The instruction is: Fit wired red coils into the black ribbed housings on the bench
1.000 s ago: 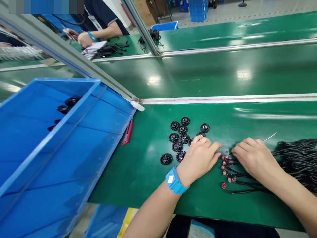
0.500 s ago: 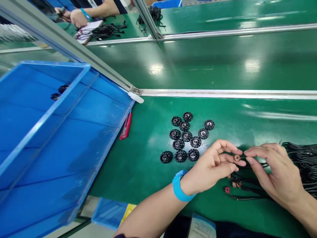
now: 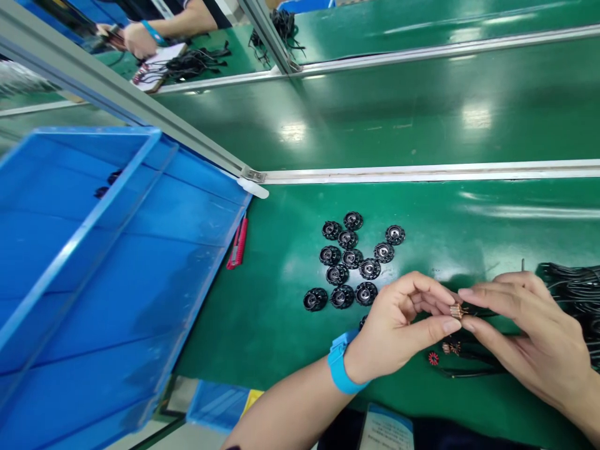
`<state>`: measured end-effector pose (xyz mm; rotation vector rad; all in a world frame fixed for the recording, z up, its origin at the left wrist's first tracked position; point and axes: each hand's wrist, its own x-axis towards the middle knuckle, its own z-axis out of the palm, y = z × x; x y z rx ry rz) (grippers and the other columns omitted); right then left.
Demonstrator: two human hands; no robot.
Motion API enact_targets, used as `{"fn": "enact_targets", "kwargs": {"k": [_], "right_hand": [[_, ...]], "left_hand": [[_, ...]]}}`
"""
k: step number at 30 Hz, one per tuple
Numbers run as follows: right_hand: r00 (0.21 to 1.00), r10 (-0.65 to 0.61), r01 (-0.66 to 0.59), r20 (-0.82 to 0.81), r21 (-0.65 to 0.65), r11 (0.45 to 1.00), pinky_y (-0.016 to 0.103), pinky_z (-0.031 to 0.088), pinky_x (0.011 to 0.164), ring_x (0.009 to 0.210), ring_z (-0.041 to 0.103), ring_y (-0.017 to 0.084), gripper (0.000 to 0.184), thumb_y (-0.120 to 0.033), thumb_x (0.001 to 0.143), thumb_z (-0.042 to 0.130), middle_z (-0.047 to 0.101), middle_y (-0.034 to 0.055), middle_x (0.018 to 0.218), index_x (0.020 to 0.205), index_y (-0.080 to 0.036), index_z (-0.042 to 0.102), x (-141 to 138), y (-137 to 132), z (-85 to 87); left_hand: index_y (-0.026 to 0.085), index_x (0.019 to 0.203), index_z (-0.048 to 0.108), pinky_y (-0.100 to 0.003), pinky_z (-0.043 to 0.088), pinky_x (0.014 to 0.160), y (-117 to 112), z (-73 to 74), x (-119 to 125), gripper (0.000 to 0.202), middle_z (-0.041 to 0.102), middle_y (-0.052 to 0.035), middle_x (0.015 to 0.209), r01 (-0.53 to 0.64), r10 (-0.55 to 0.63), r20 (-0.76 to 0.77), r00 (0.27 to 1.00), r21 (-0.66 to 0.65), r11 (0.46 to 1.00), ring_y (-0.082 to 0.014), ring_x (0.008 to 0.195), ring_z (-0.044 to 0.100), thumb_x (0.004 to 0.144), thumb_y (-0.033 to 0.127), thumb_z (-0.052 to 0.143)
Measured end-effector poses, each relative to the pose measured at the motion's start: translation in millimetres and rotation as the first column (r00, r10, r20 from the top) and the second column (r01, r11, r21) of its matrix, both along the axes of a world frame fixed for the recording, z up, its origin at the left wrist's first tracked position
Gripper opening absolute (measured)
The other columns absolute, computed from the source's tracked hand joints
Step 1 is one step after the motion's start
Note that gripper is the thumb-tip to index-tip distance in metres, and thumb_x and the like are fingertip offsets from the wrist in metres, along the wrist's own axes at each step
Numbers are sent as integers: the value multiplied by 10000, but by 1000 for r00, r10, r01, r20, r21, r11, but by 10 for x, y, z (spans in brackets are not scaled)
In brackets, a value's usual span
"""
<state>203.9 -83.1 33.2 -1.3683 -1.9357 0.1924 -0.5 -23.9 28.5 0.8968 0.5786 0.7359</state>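
Note:
My left hand (image 3: 402, 325), with a blue wrist strap (image 3: 342, 370), and my right hand (image 3: 520, 331) meet above the green table. Both pinch a small copper-wound coil (image 3: 456, 310) on the end of a black wire, held between the fingertips. More coils on black wires (image 3: 443, 353) lie on the table just below the hands. Several round black parts (image 3: 352, 259) lie in a cluster to the left of my left hand, apart from it.
A bundle of black cables (image 3: 574, 294) lies at the right edge. A large blue bin (image 3: 117, 244) fills the left, with a red tool (image 3: 238, 242) beside it. A metal rail (image 3: 422, 170) crosses the table. Another person's hands (image 3: 134, 37) work at the far left.
Both hands rose from the wires on the table and brought one coil up between the fingertips; the coil now shows edge-on. The camera tilted down slightly.

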Motion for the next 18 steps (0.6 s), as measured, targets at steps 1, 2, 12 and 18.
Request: {"fn": "enact_targets", "kwargs": {"k": [1,2,12,18], "right_hand": [[1000,11,-11,-1,5,1000,370,537,788,843,685,177,206,-271,1038,669,770,-14,990,1241,-303,660,0,0,10],[1000,22,-22,-1,10,1000,364,537,792,843,684,170,189,-263,1041,668,771,-15,991,1228,-292,659,2,-2,18],[996,78,-77,-34,41,996,349,536,827,926,666,155,258,-164,994,729,774,-20,1052,1228,-259,677,25,-76,8],[997,54,-52,-61,37,998,372,531,798,910,660,169,371,-135,949,771,778,-35,1055,1279,-294,712,32,-131,13]], "left_hand": [[171,960,704,-206,610,761,-7,2,1,193,761,-34,899,-12,12,1,1000,38,999,-100,777,715,875,215,872],[172,966,716,-208,615,760,-15,1,0,177,774,-38,909,-27,27,1,1000,74,997,-103,777,725,880,209,866],[185,885,794,-315,704,863,-84,-24,11,103,855,-85,1015,-193,237,-74,969,375,907,-226,928,842,886,243,878],[172,841,791,-318,713,852,-93,-41,10,140,855,-92,1002,-189,233,-93,968,342,920,-230,882,846,861,254,903]]}}
